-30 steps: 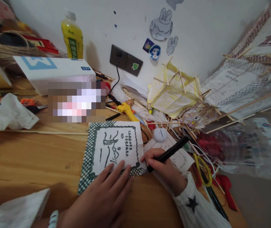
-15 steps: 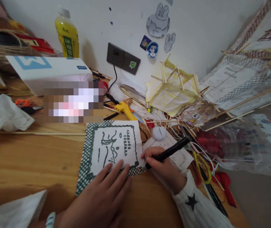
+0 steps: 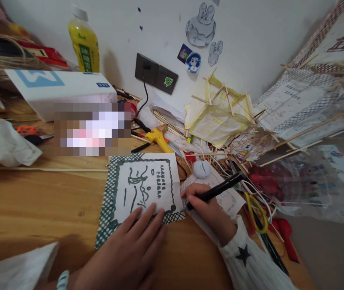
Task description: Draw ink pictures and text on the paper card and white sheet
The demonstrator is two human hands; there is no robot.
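My right hand (image 3: pixel 205 205) is closed around a black marker pen (image 3: pixel 220 186), whose tip is at the lower right edge of a white paper sheet (image 3: pixel 165 197). Dark green drawing covers the sheet: a wavy frame, a boat-like picture, rows of written characters and crosshatching along the left and bottom margins. My left hand (image 3: pixel 132 245) lies flat with fingers stretched over the sheet's lower edge, hiding part of it. Under my right hand, a second paper with faint line drawing (image 3: pixel 226 197) is partly covered.
A yellow glue gun (image 3: pixel 159 139) lies beyond the sheet, with yellow-handled scissors (image 3: pixel 256 213) at the right. Stick-and-paper frames (image 3: pixel 220 117) stand against the wall. A white box (image 3: pixel 69 86), a drink bottle (image 3: pixel 84 44) and crumpled tissue (image 3: pixel 7 145) are at the left.
The marker and the fingers of my right hand have shifted slightly at the sheet's right edge. My left hand stays in place on the sheet.
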